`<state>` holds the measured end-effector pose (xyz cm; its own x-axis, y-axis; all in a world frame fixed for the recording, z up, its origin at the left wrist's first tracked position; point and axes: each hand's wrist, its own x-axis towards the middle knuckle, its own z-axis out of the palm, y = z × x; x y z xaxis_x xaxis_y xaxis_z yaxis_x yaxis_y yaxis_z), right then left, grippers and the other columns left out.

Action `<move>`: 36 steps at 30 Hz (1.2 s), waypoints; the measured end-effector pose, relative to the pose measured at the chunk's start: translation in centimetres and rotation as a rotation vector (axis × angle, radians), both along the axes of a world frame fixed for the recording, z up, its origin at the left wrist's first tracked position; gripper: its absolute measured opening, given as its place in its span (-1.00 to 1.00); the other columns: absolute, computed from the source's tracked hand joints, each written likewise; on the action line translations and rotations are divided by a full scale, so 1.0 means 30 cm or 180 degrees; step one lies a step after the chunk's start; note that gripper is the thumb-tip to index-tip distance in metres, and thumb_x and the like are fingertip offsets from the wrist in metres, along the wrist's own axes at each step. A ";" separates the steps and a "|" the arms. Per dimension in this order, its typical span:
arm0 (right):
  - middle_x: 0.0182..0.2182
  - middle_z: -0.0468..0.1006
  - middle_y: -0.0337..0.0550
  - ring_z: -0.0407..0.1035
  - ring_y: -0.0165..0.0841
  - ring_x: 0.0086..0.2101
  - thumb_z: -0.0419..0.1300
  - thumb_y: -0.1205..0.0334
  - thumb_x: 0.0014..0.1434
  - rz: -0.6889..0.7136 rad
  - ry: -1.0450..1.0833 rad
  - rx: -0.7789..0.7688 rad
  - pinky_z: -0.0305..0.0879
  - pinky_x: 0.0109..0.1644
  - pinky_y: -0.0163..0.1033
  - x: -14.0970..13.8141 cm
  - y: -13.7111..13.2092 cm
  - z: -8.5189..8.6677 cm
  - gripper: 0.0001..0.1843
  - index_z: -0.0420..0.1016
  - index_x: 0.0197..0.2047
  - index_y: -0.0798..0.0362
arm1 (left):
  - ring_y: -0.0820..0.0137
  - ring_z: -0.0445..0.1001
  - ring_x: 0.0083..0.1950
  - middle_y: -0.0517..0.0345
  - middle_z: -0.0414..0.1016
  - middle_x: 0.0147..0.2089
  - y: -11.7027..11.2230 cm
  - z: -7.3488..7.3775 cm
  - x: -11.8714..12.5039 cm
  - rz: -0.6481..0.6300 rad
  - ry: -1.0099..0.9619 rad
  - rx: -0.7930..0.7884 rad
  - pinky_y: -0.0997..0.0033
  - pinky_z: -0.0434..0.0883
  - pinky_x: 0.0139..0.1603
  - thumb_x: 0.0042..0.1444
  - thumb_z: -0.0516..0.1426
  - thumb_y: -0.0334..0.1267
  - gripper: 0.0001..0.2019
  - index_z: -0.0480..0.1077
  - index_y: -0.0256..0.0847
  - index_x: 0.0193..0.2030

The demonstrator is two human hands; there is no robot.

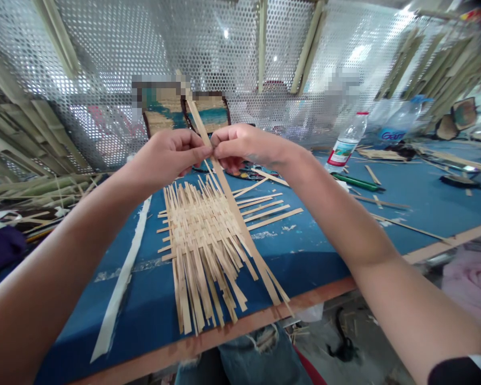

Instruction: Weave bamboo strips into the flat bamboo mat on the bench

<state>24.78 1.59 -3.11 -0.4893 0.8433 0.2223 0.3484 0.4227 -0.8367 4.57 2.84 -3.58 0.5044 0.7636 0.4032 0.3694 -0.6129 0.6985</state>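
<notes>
A half-woven mat of pale bamboo strips [202, 235] lies on the blue table [312, 251], loose ends fanning toward the near edge. One long bamboo strip [228, 190] rises from the mat's right side up past my hands. My left hand [170, 152] and my right hand [240, 144] meet above the mat's far end, both pinching this long strip between thumb and fingers. My forearms reach in from the lower corners.
A perforated metal screen [208, 48] backs the table. A plastic water bottle [347, 143] and a green tool [355, 183] lie at the right, with scattered strips. Bamboo bundles [28, 187] are stacked at left. A white strip [122, 278] lies left of the mat.
</notes>
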 end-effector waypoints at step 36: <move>-0.63 0.34 -0.31 0.19 -0.49 -0.64 0.10 0.43 0.33 -0.0446 0.0414 -0.0025 0.14 -0.60 -0.39 -0.013 0.022 -0.017 -0.71 0.31 -0.45 0.03 | 0.44 0.17 -0.47 0.25 0.25 -0.49 -0.070 -0.017 0.030 -0.0033 -0.0339 0.0696 0.30 0.11 -0.43 0.22 0.19 -0.25 -0.78 0.33 -0.14 -0.45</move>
